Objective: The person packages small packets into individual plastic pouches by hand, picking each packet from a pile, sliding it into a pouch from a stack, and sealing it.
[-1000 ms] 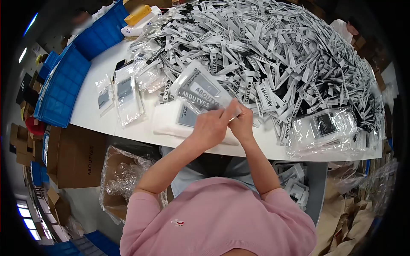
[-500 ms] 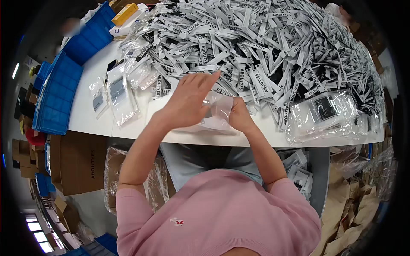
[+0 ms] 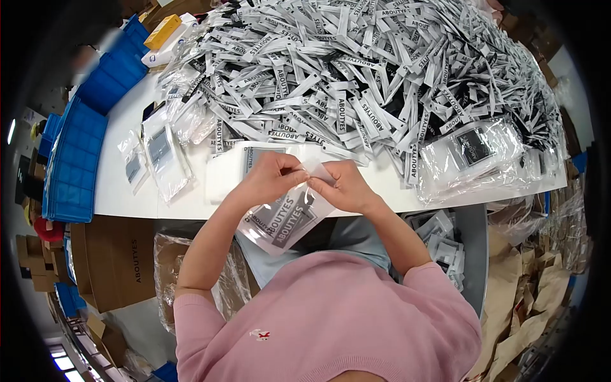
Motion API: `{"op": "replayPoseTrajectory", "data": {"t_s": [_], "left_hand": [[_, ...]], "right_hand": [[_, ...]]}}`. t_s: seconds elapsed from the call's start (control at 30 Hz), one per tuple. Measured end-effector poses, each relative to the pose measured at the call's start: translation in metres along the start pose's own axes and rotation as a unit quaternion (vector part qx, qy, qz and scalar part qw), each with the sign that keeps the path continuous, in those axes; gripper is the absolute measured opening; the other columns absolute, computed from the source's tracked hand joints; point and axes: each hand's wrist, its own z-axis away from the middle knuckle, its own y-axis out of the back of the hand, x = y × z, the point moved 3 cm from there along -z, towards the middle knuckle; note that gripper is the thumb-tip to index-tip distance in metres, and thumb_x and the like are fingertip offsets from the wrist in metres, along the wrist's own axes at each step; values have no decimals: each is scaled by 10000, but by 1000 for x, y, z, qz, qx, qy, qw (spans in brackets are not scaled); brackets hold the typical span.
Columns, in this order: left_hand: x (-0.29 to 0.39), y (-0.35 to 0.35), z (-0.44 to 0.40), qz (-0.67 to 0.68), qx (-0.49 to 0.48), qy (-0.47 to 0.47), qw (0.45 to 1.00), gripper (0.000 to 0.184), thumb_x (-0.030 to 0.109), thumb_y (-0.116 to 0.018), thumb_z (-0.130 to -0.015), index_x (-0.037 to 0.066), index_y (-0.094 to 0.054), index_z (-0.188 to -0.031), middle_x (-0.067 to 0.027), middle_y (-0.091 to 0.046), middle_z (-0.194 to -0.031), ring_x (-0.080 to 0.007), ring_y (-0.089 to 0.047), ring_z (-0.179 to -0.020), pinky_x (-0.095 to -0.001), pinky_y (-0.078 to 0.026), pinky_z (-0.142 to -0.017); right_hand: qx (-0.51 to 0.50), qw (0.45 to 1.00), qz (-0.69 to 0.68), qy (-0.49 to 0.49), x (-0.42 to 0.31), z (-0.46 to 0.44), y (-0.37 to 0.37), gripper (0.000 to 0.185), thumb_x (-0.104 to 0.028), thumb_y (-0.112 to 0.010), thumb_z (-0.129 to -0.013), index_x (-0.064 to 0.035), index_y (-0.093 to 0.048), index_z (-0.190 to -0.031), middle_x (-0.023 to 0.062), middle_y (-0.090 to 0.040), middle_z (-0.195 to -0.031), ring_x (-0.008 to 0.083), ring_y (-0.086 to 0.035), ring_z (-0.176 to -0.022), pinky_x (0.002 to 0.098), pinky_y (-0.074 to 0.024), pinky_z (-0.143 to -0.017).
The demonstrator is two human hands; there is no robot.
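Observation:
A clear plastic bag [image 3: 291, 219] printed with or containing grey ABOUTYES strips hangs tilted over the table's front edge, above the lap. My left hand [image 3: 270, 179] pinches its upper edge, fingers closed. Close beside it, my right hand [image 3: 345, 186] grips the same edge with thumb and fingers pressed together. Behind the hands, a stack of flat white bags [image 3: 223, 175] lies on the table, partly covered by my left hand. The heap of ABOUTYES strip packets [image 3: 318, 83] rises just beyond.
Filled clear bags [image 3: 474, 156] lie at the right, and others [image 3: 165, 159] at the left. Blue bins [image 3: 79, 165] line the left table edge. A cardboard box [image 3: 121, 261] stands below left. More packets [image 3: 445, 245] are in a grey container [image 3: 476, 254] under the table.
My left hand has come down to meet my right hand at the bag's edge. The bag has moved toward me, and its ABOUTYES lettering now shows over the lap.

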Motion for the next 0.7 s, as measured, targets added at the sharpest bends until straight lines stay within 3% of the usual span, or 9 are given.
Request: {"op": "replayPoseTrajectory", "data": {"t_s": [0.13,0.2,0.27,0.33,0.37,0.5,0.57,0.63,0.7], "left_hand": [[-8,-6,6,-38,61,-15,997,187,117,-607,-805,-46,-598,-715,-2,-483,-537,-46,-390,-521,-239,-339,-469],[-7,2,9,25,111,-35,993,186,117,-598,-809,-35,-588,-703,-5,-444,-512,-36,-361,-516,-230,-321,-461],[-4,9,9,-71,96,-66,991,91,73,-601,-765,1,-617,-713,-33,-505,-544,-71,-440,-522,-257,-367,-493],[19,-6,15,-337,155,-290,882,49,48,-608,-696,42,-647,-726,-62,-575,-617,-170,-542,-606,-311,-417,-552],[22,-15,15,-374,84,-273,882,72,58,-617,-642,72,-647,-706,-69,-608,-694,-253,-565,-722,-367,-440,-619],[26,-34,9,-446,53,-284,847,63,96,-676,-664,54,-636,-689,-78,-599,-657,-258,-560,-651,-366,-439,-573],[16,-36,3,-356,53,-200,911,160,170,-675,-680,60,-592,-600,-79,-569,-594,-261,-560,-652,-384,-442,-588],[-2,-28,-1,-344,81,-198,914,185,192,-684,-682,59,-593,-593,-89,-562,-577,-264,-560,-642,-389,-440,-579],[-19,-5,5,-340,142,-178,913,175,201,-711,-667,58,-613,-640,-83,-579,-605,-258,-569,-671,-381,-451,-595]], "right_hand": [[27,1000,10,-9,2,4,-5,138,-136,-616,-806,2,-617,-796,61,-573,-631,72,-479,-567,256,-391,-514],[22,1000,-8,-18,1,11,1,122,-125,-615,-799,-3,-616,-796,71,-569,-638,99,-496,-566,270,-396,-518],[17,999,-28,-26,5,13,3,106,-114,-614,-793,-8,-615,-795,82,-566,-646,127,-514,-565,285,-401,-521],[39,982,153,102,4,16,1,67,-88,-608,-767,-34,-621,-805,93,-552,-656,211,-531,-575,318,-412,-526],[41,982,153,100,4,17,0,67,-88,-608,-767,-34,-621,-805,93,-552,-656,211,-531,-575,318,-412,-526],[61,973,189,116,-1,28,9,82,-75,-624,-733,-59,-628,-813,91,-542,-650,260,-524,-580,336,-422,-528],[57,973,201,97,-5,42,28,62,-118,-588,-751,-75,-626,-775,90,-561,-674,269,-557,-631,353,-449,-559],[75,965,240,77,0,66,59,66,-111,-594,-752,-66,-631,-784,91,-569,-681,265,-564,-632,346,-452,-560],[68,960,256,-86,8,103,119,90,-134,-619,-752,-54,-637,-790,99,-589,-716,271,-575,-663,353,-460,-585]]}}
